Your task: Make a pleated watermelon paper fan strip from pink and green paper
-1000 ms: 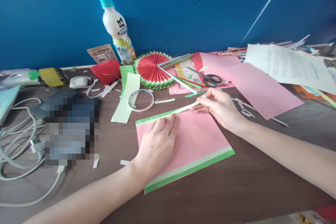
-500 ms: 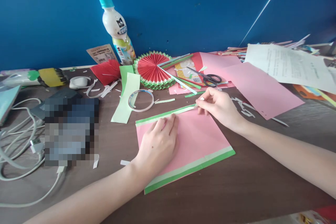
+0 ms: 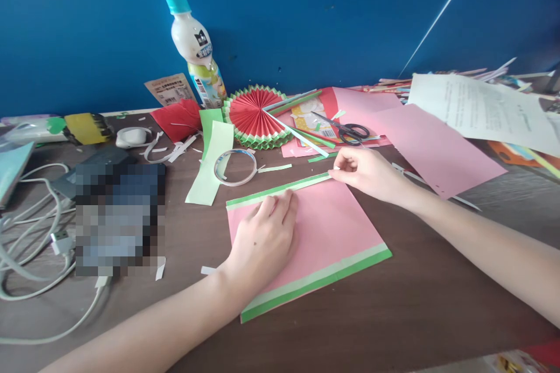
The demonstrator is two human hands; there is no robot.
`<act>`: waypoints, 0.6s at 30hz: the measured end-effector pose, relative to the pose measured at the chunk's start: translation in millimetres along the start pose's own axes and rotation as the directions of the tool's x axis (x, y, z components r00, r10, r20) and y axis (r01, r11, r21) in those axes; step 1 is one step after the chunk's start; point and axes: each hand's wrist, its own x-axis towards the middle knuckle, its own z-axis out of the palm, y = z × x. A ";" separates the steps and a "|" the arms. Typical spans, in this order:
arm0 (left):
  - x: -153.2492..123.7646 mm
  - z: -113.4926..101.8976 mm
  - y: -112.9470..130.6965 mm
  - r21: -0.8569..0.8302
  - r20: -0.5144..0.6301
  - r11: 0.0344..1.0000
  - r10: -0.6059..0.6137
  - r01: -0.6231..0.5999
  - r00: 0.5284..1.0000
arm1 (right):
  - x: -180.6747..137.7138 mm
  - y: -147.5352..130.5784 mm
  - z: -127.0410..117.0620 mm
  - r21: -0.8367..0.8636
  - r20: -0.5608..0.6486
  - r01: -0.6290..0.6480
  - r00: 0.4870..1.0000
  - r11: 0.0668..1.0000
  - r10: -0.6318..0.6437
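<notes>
A pink sheet of paper (image 3: 326, 218) lies on the brown table, with dark green and light green bands along its far and near edges. My left hand (image 3: 266, 233) rests flat on its left part, fingers stretched toward the far edge. At the far right corner, my right hand (image 3: 356, 170) is pinched round the end of the light green paper strip (image 3: 312, 183); a small pale end shows at the fingertips. Just beyond the sheet are a tape roll (image 3: 235, 167) and a light green paper piece (image 3: 210, 163).
A red pleated paper fan (image 3: 257, 113), scissors (image 3: 350, 130) and a bottle (image 3: 196, 52) stand or lie toward the blue wall. Pink sheets (image 3: 441, 148) and a printed page (image 3: 481, 108) are at right. Cables (image 3: 55, 210) and a blurred-out dark device (image 3: 118, 218) are at left.
My right hand has shifted slightly to the right along the far edge, and the strip there now lies flatter. My left hand stays in place.
</notes>
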 end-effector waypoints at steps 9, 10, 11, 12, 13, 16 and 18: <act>-0.2 0.1 -0.1 0.018 -0.003 1.000 0.004 -0.004 1.000 | 2.3 -0.6 -7.3 -0.055 0.125 -0.059 0.990 0.997 0.066; -0.2 0.1 -0.1 0.019 -0.004 1.000 0.004 -0.003 1.000 | 2.4 -0.3 -7.1 -0.068 0.122 -0.058 0.990 0.996 0.066; -0.2 0.1 -0.1 0.019 -0.005 1.000 0.002 -0.002 1.000 | 2.5 0.0 -6.9 -0.079 0.116 -0.055 0.991 0.995 0.064; -0.1 0.1 0.0 0.018 -0.005 1.000 0.001 -0.001 1.000 | 2.6 0.3 -6.8 -0.085 0.113 -0.050 0.992 0.995 0.060; 0.0 0.0 0.0 0.017 -0.004 1.000 -0.002 0.002 1.000 | 2.7 0.5 -6.8 -0.086 0.111 -0.044 0.992 0.995 0.054; 0.2 -0.2 0.1 0.015 -0.009 1.000 -0.003 0.003 1.000 | 2.6 -0.3 -6.9 -0.099 0.110 -0.036 0.993 0.994 0.047; 0.2 -0.1 0.2 0.017 -0.013 1.000 0.000 0.000 1.000 | 1.9 -2.0 -7.0 -0.144 0.106 -0.049 0.992 0.988 0.064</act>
